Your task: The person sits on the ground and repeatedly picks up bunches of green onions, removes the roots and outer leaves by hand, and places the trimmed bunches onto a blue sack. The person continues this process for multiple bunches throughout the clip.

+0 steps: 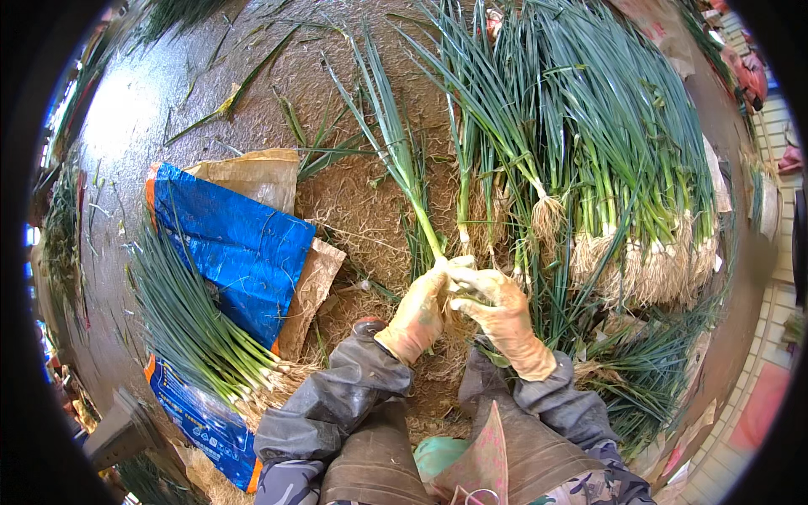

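Both my hands wear pale, soiled rubber gloves. My left hand [416, 312] grips one green onion [427, 228] low on its stalk, and the long leaves fan away from me towards the upper left. My right hand [510, 319] meets it at the root end, with thumb and fingers curled in on the base. The fingers partly cover that base; some roots show below them. Just beyond my hands lie loose green onions [464, 196]. One with bushy roots [546, 211] rests on top, to the right.
A dense row of green onions [656, 252] lies at the right, roots towards me. At the left, a smaller bundle [208, 328] lies on a blue plastic sack [233, 246]. Root scraps and soil [360, 208] cover the wet floor [151, 145]. Trimmed leaves [650, 379] are heaped at the lower right.
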The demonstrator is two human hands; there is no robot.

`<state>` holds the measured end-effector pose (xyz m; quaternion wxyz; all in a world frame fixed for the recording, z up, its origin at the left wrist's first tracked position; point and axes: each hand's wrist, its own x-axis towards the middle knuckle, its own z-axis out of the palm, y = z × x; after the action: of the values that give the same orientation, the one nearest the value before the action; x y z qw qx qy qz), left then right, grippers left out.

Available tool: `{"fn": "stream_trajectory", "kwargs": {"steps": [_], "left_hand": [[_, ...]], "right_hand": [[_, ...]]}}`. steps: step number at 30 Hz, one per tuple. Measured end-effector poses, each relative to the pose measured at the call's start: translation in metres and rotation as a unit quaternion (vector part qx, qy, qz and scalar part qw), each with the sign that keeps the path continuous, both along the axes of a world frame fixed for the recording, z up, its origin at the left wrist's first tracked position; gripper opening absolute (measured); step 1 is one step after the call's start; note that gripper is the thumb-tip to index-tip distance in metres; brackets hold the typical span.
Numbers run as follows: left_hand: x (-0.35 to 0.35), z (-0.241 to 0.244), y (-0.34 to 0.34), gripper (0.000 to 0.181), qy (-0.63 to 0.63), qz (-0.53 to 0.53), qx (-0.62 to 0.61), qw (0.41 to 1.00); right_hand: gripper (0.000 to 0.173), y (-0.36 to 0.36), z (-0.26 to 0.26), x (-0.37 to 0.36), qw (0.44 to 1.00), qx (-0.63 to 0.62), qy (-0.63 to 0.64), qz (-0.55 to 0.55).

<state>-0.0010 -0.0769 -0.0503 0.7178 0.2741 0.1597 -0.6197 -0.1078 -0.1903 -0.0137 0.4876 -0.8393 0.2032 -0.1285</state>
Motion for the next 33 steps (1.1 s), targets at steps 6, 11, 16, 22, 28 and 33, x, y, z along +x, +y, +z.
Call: {"fn": "stream_trajectory", "kwargs": {"steps": [6,11,16,22,28,33], "left_hand": [[-0.003,0.009,-0.005,0.051,0.067,0.023,-0.009,0.997],[-0.002,0.012,-0.008,0.053,0.003,0.004,0.005,1.000],[0.002,0.023,-0.009,0.050,0.012,0.012,0.027,0.999],[0.000,0.021,-0.013,0.046,0.071,0.046,-0.017,0.996],[-0.003,0.022,-0.009,0.041,0.078,0.043,-0.011,0.996],[-0.006,0.014,-0.016,0.034,0.001,0.038,0.018,0.999]], "right_hand": [[0.018,-0.005,-0.016,0.013,0.982,-0.178,-0.066,-0.018],[0.024,-0.008,-0.009,-0.006,0.855,0.470,-0.020,-0.217],[0.023,-0.010,0.017,0.001,0.953,0.276,-0.027,-0.120],[0.016,-0.012,-0.004,0.017,0.996,-0.036,-0.075,0.004],[0.008,0.002,-0.011,0.009,0.981,0.174,-0.008,-0.082],[0.012,0.008,-0.001,0.003,0.844,0.497,0.021,-0.198]]}}
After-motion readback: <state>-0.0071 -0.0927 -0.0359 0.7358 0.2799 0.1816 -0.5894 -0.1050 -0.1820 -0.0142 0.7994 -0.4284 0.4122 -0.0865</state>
